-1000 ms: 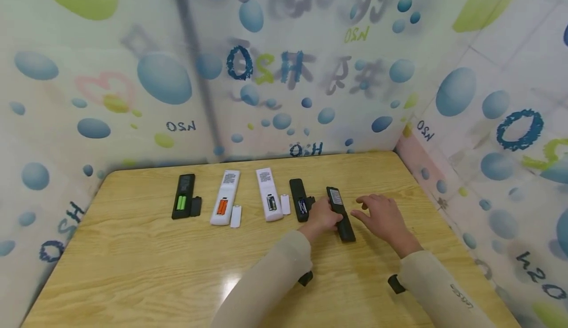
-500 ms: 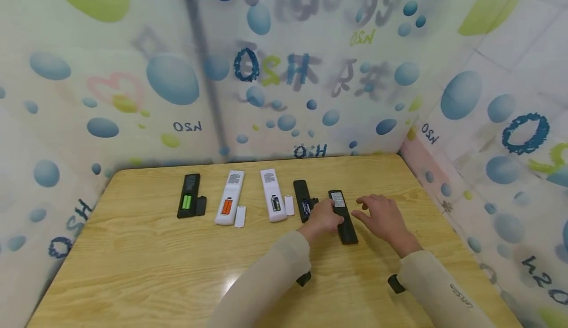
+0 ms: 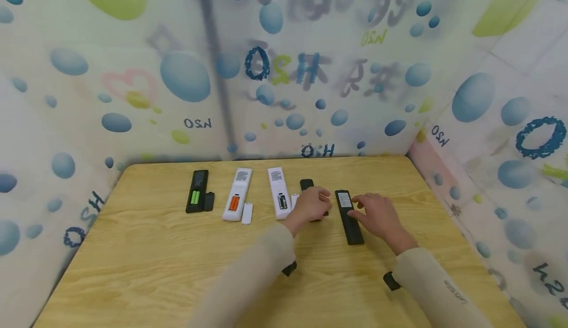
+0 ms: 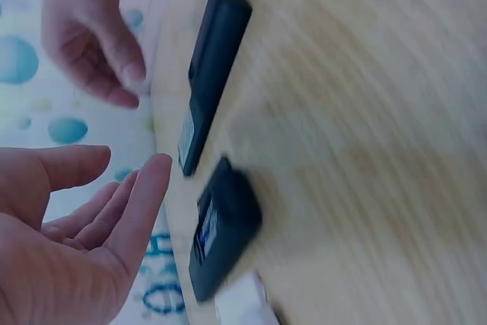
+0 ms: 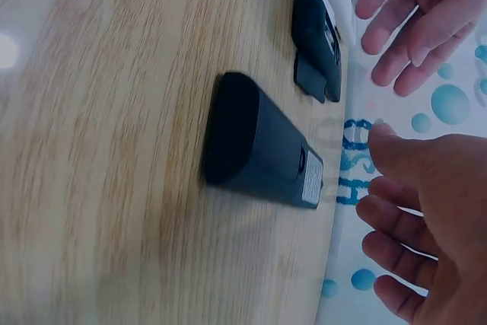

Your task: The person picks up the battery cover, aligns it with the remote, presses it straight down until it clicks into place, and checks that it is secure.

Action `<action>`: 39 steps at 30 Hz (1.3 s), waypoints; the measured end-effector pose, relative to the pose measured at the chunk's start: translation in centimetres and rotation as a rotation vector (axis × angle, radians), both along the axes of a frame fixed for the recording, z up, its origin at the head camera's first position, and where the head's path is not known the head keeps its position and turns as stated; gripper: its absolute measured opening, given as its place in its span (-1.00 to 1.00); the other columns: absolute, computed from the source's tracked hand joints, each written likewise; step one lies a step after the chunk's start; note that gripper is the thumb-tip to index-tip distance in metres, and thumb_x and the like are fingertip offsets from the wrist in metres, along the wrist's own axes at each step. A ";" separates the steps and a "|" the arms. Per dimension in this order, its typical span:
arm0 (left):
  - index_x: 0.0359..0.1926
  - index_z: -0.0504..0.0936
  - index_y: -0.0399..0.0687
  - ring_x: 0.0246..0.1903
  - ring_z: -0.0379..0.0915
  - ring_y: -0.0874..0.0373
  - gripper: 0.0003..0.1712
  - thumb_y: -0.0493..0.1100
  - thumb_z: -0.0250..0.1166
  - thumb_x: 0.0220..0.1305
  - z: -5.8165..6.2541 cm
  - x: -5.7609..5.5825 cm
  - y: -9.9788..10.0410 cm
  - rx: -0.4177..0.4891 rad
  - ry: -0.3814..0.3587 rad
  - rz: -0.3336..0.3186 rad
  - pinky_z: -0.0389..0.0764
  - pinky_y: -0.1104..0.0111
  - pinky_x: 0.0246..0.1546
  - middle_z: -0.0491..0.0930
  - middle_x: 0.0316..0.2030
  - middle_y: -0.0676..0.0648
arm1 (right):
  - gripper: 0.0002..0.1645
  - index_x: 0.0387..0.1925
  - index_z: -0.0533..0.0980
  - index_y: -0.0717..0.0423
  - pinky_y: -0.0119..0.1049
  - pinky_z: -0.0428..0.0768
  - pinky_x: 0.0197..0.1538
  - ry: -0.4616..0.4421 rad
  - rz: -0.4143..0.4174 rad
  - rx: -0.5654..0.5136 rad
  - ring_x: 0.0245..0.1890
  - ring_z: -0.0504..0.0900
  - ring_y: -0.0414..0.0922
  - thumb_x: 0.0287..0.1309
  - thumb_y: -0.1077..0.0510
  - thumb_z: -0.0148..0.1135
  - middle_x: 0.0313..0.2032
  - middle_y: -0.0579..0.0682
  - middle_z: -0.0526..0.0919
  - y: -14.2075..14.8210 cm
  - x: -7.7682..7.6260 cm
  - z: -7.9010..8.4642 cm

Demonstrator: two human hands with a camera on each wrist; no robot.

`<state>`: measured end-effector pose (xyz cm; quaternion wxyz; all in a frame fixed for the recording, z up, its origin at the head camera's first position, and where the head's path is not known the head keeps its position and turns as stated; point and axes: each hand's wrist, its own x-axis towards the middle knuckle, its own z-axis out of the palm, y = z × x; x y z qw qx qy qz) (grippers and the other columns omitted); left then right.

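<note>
A black remote control (image 3: 352, 231) lies face down on the table with its battery cover on and a pale label near its far end. My right hand (image 3: 378, 214) hovers at its right side, fingers loosely bent, holding nothing. My left hand (image 3: 310, 204) hovers over another black remote (image 3: 306, 184) and hides much of it in the head view. That remote's battery bay is uncovered, and its cover (image 5: 309, 78) lies beside it in the right wrist view. In the left wrist view the left hand's fingers (image 4: 137, 211) are extended with nothing between them.
Left along the wooden table (image 3: 168, 264) lie two white remotes, one with orange batteries (image 3: 234, 203) and one with dark ones (image 3: 282, 201), and a black remote (image 3: 198, 182) with green batteries. Loose covers (image 3: 247, 213) lie beside them. A patterned wall (image 3: 284, 121) stands behind.
My left hand has let go of the rightmost black remote and moved left over the neighbouring one. The remote rests flat on the table. My right hand stays close by its right side.
</note>
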<state>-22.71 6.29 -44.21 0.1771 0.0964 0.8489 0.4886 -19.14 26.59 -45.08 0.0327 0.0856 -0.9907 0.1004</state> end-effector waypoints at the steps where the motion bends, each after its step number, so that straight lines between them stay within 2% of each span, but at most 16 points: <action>1: 0.16 0.54 -0.15 -0.29 0.70 0.03 -0.60 -0.20 0.23 0.31 0.1 -0.2 -0.5 0.004 0.002 0.009 0.68 0.42 -0.40 0.66 -0.06 -0.10 | -0.51 0.02 0.60 0.09 0.17 0.48 0.03 -0.004 0.005 0.004 -0.11 0.59 0.07 0.17 -0.11 0.33 -0.21 0.04 0.70 -0.2 -0.1 0.0; 9: 0.18 0.52 -0.18 -0.09 0.63 -0.01 -0.60 -0.22 0.18 0.35 0.2 -1.1 -3.6 0.030 -0.028 0.067 0.70 0.30 -0.25 0.63 0.02 -0.14 | -0.54 0.01 0.61 0.05 0.13 0.52 -0.01 -0.003 0.053 0.049 -0.13 0.62 0.05 0.13 -0.09 0.37 -0.27 -0.03 0.69 -2.0 -0.8 -0.3; 16: 0.21 0.50 -0.17 -0.07 0.61 0.03 -0.57 -0.22 0.16 0.34 -0.4 -1.6 -4.2 -0.009 -0.061 0.101 0.69 0.31 -0.16 0.59 0.08 -0.15 | -0.51 0.07 0.57 0.02 0.14 0.49 0.07 -0.030 0.086 0.098 -0.07 0.59 0.05 0.15 -0.10 0.35 -0.22 -0.04 0.69 -3.3 -1.8 -1.0; 23: 0.14 0.56 -0.17 0.02 0.54 0.00 -0.63 -0.20 0.17 0.36 -1.1 -2.0 -3.9 -0.116 0.033 0.118 0.59 0.19 0.06 0.61 0.04 -0.16 | -0.51 0.06 0.58 0.03 0.16 0.48 0.11 -0.035 0.117 0.123 -0.01 0.59 0.09 0.15 -0.11 0.35 -0.08 0.03 0.69 -4.4 -3.0 -1.5; 26: 0.14 0.56 -0.19 -0.04 0.56 0.00 -0.64 -0.21 0.16 0.36 -1.2 -2.0 -3.6 -0.103 0.013 0.115 0.65 0.23 -0.05 0.59 0.05 -0.18 | -0.51 0.06 0.58 0.03 0.16 0.46 0.14 -0.056 0.117 0.128 0.03 0.58 0.12 0.16 -0.10 0.35 -0.01 0.07 0.68 -4.6 -3.7 -1.8; 30: 0.17 0.54 -0.18 -0.20 0.60 0.07 -0.63 -0.20 0.14 0.38 -1.2 -2.1 -3.2 -0.077 -0.048 0.124 0.69 0.36 -0.30 0.55 0.07 -0.19 | -0.51 0.05 0.59 0.05 0.14 0.47 0.12 -0.078 0.112 0.138 -0.01 0.58 0.10 0.14 -0.09 0.36 -0.09 0.07 0.68 -4.8 -4.4 -2.4; 33: 0.17 0.55 -0.15 -0.23 0.60 0.12 -0.63 -0.19 0.13 0.40 -1.4 -2.3 -3.0 -0.093 -0.061 0.138 0.67 0.40 -0.32 0.55 0.10 -0.17 | -0.49 0.05 0.59 0.06 0.13 0.49 0.08 -0.083 0.115 0.147 -0.04 0.59 0.11 0.12 -0.10 0.37 -0.12 0.07 0.68 -5.1 -4.7 -2.4; 39: 0.17 0.54 -0.18 -0.29 0.64 0.10 -0.63 -0.20 0.11 0.40 -1.4 -2.3 -2.7 -0.115 -0.044 0.142 0.68 0.38 -0.34 0.56 0.12 -0.21 | -0.34 0.22 0.49 0.06 0.12 0.50 0.11 -0.124 0.145 0.179 0.02 0.57 0.14 0.13 -0.11 0.37 -0.02 0.12 0.63 -5.5 -4.9 -2.3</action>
